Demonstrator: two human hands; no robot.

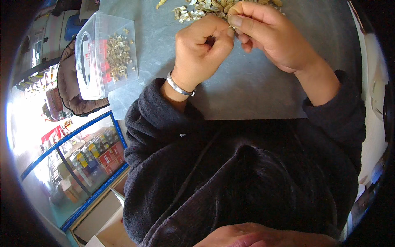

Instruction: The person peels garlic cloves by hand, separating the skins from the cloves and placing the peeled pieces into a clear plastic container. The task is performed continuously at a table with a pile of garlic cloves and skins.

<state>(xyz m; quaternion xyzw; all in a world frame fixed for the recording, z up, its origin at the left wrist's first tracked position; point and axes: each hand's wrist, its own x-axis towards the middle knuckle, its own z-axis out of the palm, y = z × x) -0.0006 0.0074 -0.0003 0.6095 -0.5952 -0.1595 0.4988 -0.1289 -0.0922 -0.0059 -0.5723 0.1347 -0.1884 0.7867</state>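
My left hand (205, 51), with a silver bracelet (179, 86) at its wrist, meets my right hand (262, 34) above the grey tabletop (247, 98). Thumbs and fingertips pinch a small pale piece (232, 27) between them; the fingers mostly hide it, and its kind cannot be told. Just beyond the hands lies a pile of dried, curled, yellowish-brown pieces (216, 6), with pale broken bits (186, 14) at its left side. A clear plastic tub (101, 27) at the left holds many small dry pieces (118, 57).
A brown padded item (66, 80) hangs beside the tub. A blue-framed glass display case (89, 166) with packaged goods stands at the lower left. An open cardboard box (114, 225) is below it. The table's near edge (253, 119) runs along my dark sleeves and clothing.
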